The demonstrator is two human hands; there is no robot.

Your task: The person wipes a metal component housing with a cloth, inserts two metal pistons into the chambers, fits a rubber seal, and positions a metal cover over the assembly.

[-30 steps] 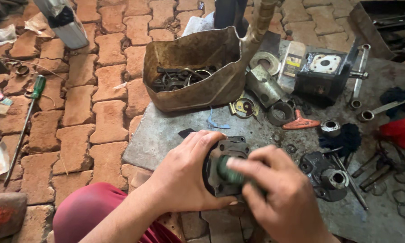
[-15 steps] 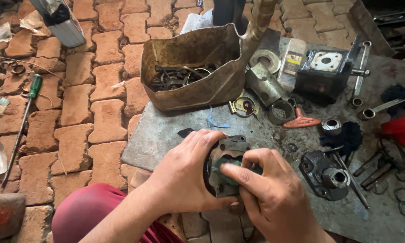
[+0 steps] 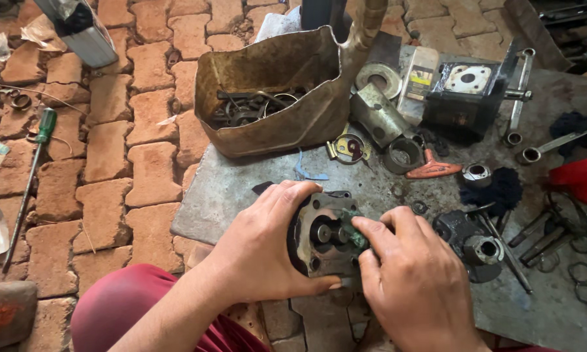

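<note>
Gripping a round grey metal pump housing [image 3: 325, 236] from its left side, the left hand [image 3: 267, 244] has its fingers curled over the top rim and its thumb tucked under the bottom edge, closed firmly on the part. The housing sits at the near edge of a grey metal work plate [image 3: 241, 189], its open face turned up so that two dark round gear ends show in the bore. The right hand [image 3: 414, 287] comes in from the near right, its fingertips pinched together on a small green pad [image 3: 353, 229] pressed against the right side of that face. Farther off on the plate stands a battered, rusty tin container [image 3: 274, 91] with metal rings and scraps inside. To its right lie a short steel cylinder [image 3: 378, 114], a black block-shaped pump body [image 3: 466, 94] and an orange-handled tool [image 3: 433, 169]. Just right of the right hand rests a dark casting with a round collar [image 3: 479, 244], with loose spanners and rings beyond it. On the brick paving at the far left lies a green-handled screwdriver [image 3: 36, 156].
</note>
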